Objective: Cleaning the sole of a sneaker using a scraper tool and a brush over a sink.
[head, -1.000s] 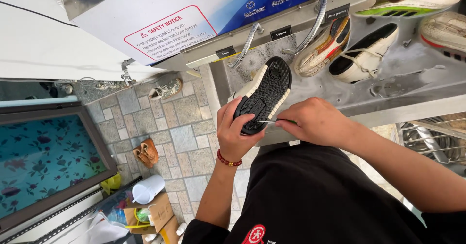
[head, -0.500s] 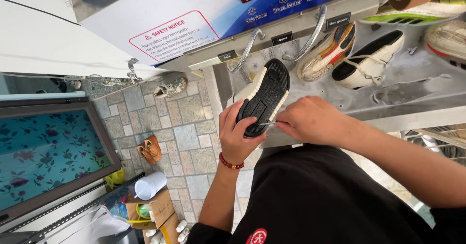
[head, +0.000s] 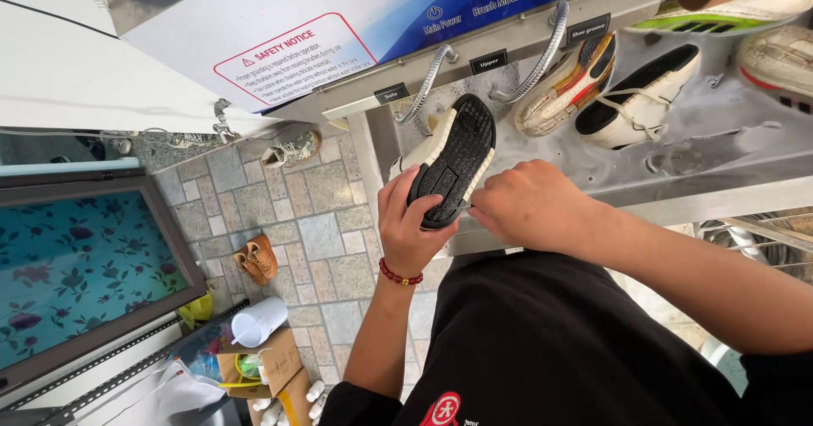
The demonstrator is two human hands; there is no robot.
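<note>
My left hand (head: 412, 225) grips a cream shoe (head: 453, 157) by its heel end, black sole turned up toward me. A red bead bracelet sits on that wrist. My right hand (head: 535, 206) is closed beside the sole's edge, fingers pinched on a thin tool whose tip touches the sole near the heel; most of the tool is hidden. The shoe is held over the front edge of a wet metal sink tray (head: 720, 163).
In the tray lie a cream-and-orange shoe (head: 566, 80), a white shoe (head: 637, 106), and others at far right. Two flexible metal hoses (head: 430, 77) hang from the white-and-blue machine panel (head: 279, 28). On the tiled floor are brown shoes (head: 254, 261), a sneaker (head: 292, 148), a white jug (head: 258, 320) and a cardboard box (head: 273, 362).
Both hands stay on the shoe in the same grip. The view has shifted slightly, and the right hand has edged a little along the sole's edge.
</note>
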